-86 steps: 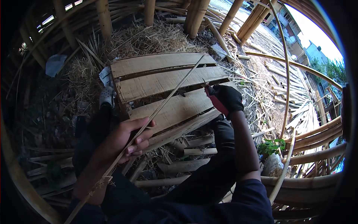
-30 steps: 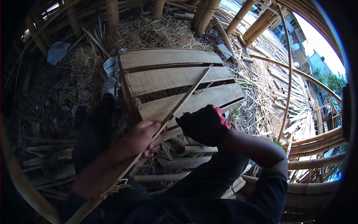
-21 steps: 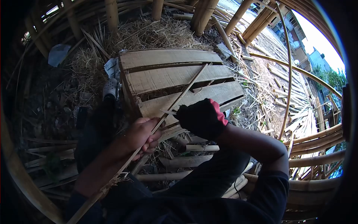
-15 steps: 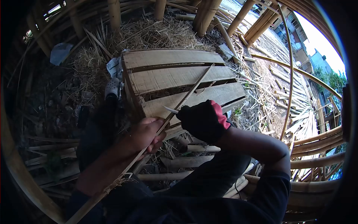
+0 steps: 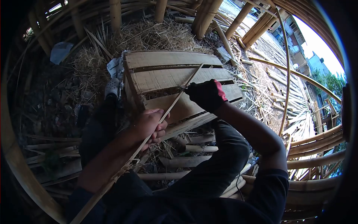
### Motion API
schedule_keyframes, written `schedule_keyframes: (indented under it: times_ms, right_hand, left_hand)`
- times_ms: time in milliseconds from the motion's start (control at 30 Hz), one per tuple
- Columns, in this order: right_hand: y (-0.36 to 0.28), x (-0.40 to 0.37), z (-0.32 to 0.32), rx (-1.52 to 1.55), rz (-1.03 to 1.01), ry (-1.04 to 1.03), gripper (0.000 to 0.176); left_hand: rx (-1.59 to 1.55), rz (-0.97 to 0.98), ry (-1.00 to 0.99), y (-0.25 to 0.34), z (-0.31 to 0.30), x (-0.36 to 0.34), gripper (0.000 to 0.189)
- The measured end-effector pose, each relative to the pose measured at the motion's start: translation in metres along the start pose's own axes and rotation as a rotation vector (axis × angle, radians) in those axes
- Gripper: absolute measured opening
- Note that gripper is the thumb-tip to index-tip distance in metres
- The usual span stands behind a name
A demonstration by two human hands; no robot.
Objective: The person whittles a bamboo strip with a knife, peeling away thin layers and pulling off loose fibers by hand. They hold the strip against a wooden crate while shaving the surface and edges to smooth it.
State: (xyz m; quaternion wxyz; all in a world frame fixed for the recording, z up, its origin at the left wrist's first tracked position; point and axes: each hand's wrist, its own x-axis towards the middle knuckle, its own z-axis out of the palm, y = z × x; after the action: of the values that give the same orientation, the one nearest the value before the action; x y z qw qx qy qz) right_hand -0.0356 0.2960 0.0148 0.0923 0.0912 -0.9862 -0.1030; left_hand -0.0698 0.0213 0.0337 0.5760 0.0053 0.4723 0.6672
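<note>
Fingers of the bare left hand (image 5: 149, 125) pinch a thin, flat bamboo strip (image 5: 175, 102). The gloved right hand (image 5: 205, 94) presses against it with fingers clenched, over rough planks (image 5: 167, 59) and straw (image 5: 149, 35).

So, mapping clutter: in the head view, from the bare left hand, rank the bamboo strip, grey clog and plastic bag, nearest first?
1. bamboo strip, in the left hand.
2. grey clog, up and left.
3. plastic bag, far upper left.

A bare left hand (image 5: 149, 125) grips a thin bamboo strip (image 5: 174, 103) while the gloved right hand (image 5: 205, 95), clenched, meets it farther up, above a slatted wooden pallet (image 5: 171, 59) ringed by straw (image 5: 149, 37) and bamboo poles (image 5: 203, 15).
</note>
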Motion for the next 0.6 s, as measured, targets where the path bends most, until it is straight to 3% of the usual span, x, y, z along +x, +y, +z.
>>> schedule_keyframes:
  times_ms: [200, 267, 300, 400, 533, 567, 600]
  right_hand:
    - [0.014, 0.003, 0.016, 0.105, -0.018, 0.137, 0.013]
    - [0.032, 0.010, 0.021, 0.004, 0.067, -0.023, 0.015]
    - [0.034, 0.011, 0.021, 0.167, 0.080, -0.024, 0.017]
    - [0.038, 0.017, 0.022, -0.091, 0.036, 0.021, 0.023]
    - [0.046, 0.017, 0.026, -0.097, 0.000, 0.097, 0.020]
    - [0.071, 0.020, 0.052, -0.029, 0.306, 0.066, 0.020]
    - [0.112, 0.013, 0.084, -0.021, 0.454, 0.002, 0.020]
  left_hand:
    - [-0.028, -0.008, 0.008, 0.003, 0.004, -0.003, 0.019]
    - [-0.035, -0.018, 0.006, 0.001, 0.006, -0.004, 0.019]
    - [-0.031, -0.019, 0.005, 0.001, 0.004, -0.004, 0.019]
    - [-0.042, -0.020, 0.004, 0.002, 0.006, -0.002, 0.018]
    - [-0.039, -0.014, 0.007, 0.006, 0.009, -0.003, 0.019]
    - [-0.022, -0.019, -0.017, 0.004, 0.015, -0.007, 0.019]
    - [-0.005, -0.027, -0.038, -0.001, 0.025, -0.016, 0.020]
